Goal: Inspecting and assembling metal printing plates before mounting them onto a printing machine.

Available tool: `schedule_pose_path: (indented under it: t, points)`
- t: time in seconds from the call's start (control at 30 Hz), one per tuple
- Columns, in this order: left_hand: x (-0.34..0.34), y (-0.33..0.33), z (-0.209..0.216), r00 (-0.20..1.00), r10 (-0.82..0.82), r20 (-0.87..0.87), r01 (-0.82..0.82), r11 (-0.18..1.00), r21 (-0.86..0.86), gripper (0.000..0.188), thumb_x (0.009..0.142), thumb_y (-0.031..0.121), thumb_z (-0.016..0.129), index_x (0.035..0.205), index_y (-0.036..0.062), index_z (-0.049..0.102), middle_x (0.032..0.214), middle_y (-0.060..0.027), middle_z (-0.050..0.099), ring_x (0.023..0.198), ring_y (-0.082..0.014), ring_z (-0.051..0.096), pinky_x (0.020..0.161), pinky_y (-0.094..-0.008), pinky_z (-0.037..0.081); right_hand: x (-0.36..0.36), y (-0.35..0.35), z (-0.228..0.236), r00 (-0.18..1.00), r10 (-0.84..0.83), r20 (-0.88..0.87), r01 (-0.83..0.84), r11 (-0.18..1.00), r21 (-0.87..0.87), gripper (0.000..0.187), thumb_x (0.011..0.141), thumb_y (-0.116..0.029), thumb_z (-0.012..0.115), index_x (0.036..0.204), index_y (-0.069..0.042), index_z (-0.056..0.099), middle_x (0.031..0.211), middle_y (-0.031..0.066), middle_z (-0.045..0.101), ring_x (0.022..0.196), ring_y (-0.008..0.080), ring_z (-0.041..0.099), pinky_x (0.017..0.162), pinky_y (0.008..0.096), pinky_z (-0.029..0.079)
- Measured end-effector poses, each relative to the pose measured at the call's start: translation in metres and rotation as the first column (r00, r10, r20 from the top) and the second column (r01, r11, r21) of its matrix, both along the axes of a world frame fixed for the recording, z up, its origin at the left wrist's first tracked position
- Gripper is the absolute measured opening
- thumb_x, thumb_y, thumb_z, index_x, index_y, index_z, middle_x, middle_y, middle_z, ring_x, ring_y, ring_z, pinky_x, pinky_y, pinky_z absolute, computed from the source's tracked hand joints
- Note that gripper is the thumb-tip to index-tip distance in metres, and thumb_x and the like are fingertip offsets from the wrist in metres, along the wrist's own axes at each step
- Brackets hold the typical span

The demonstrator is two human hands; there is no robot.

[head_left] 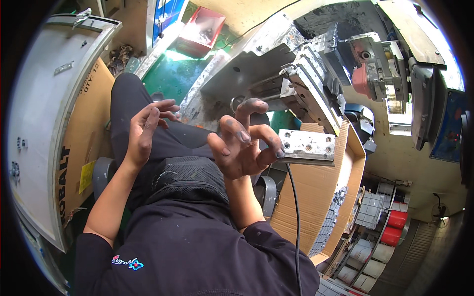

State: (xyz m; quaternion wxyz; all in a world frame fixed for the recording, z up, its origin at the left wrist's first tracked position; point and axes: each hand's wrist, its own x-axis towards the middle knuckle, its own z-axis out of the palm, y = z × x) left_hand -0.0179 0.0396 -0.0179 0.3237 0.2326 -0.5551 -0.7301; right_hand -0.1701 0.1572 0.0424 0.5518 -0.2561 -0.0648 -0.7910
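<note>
My left hand [144, 130] is held up over my lap at the left, fingers loosely stretched toward the right, with nothing seen in it. To its right, my right hand [242, 140] is raised with grey-smudged fingers. Its thumb and index finger meet in a pinch, while the other fingers curl apart. What the pinch holds, if anything, is too small or hidden to tell. The pinched fingertips are right by the left edge of a flat metal block with several holes [307, 144]; whether they touch it I cannot tell.
A machine with a metal fixture [316, 89] stands ahead on the right. Below the block, an open cardboard box [301, 207] holds rows of small grey parts. A black cable [296, 217] hangs down beside it. A grey-topped table [44, 108] is at left; a red bin [201, 32] sits far ahead.
</note>
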Motion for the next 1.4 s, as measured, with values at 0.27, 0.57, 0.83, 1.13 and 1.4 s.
schedule_pose_path:
  t: [0.27,0.57,0.83,1.13,1.4]
  points:
    - [0.0,-0.001,0.003,1.0,-0.015,-0.005,0.015,1.0,0.004,0.047,0.102,0.035,0.039,0.119,-0.004,0.057,0.108,-0.0119,0.065,0.095,-0.0141,0.06,0.081,-0.0266,0.044,0.008,0.005,-0.001,0.999,-0.035,0.014,0.035,0.999,0.012,0.014,0.088,-0.035,0.066,0.075,-0.031,0.067,0.145,-0.0089,0.035,0.105,0.0144,0.044,0.078,0.0325,0.035]
    - [0.002,-0.002,0.001,1.0,-0.015,0.0,0.015,1.0,0.002,0.047,0.102,0.035,0.039,0.118,-0.0042,0.058,0.108,-0.0122,0.065,0.095,-0.0143,0.06,0.08,-0.0265,0.045,0.005,-0.002,-0.005,0.998,-0.002,-0.062,0.0,1.0,-0.027,0.024,0.089,-0.041,0.06,0.07,-0.027,0.066,0.147,-0.0062,0.036,0.102,0.0153,0.045,0.077,0.0319,0.034]
    - [0.0,0.0,0.002,1.0,0.005,-0.018,-0.005,1.0,0.009,0.042,0.101,0.033,0.042,0.117,-0.0016,0.061,0.106,-0.0109,0.066,0.093,-0.014,0.061,0.078,-0.0258,0.045,0.011,-0.002,-0.01,0.997,-0.017,-0.073,0.02,0.999,0.044,0.031,0.089,-0.043,0.058,0.065,-0.025,0.062,0.146,-0.0041,0.037,0.099,0.0159,0.045,0.076,0.0317,0.034]
    - [-0.001,0.0,0.001,0.999,0.02,-0.028,-0.02,0.999,0.03,0.039,0.1,0.031,0.044,0.115,0.0011,0.063,0.105,-0.0098,0.067,0.091,-0.0137,0.061,0.077,-0.0257,0.045,0.01,-0.002,-0.01,0.992,-0.045,-0.121,0.055,0.995,0.079,0.03,0.085,-0.046,0.064,0.066,-0.022,0.063,0.145,-0.0026,0.039,0.1,0.0164,0.045,0.076,0.0316,0.034]
    - [-0.002,0.0,0.001,0.999,0.016,-0.032,-0.015,1.0,0.027,0.039,0.1,0.032,0.045,0.115,0.0011,0.063,0.105,-0.0099,0.068,0.091,-0.0138,0.061,0.077,-0.0258,0.045,0.01,-0.002,-0.013,0.986,-0.073,-0.152,0.089,0.991,0.102,0.029,0.078,-0.047,0.074,0.071,-0.021,0.063,0.143,-0.0015,0.041,0.102,0.0167,0.045,0.076,0.0311,0.035]
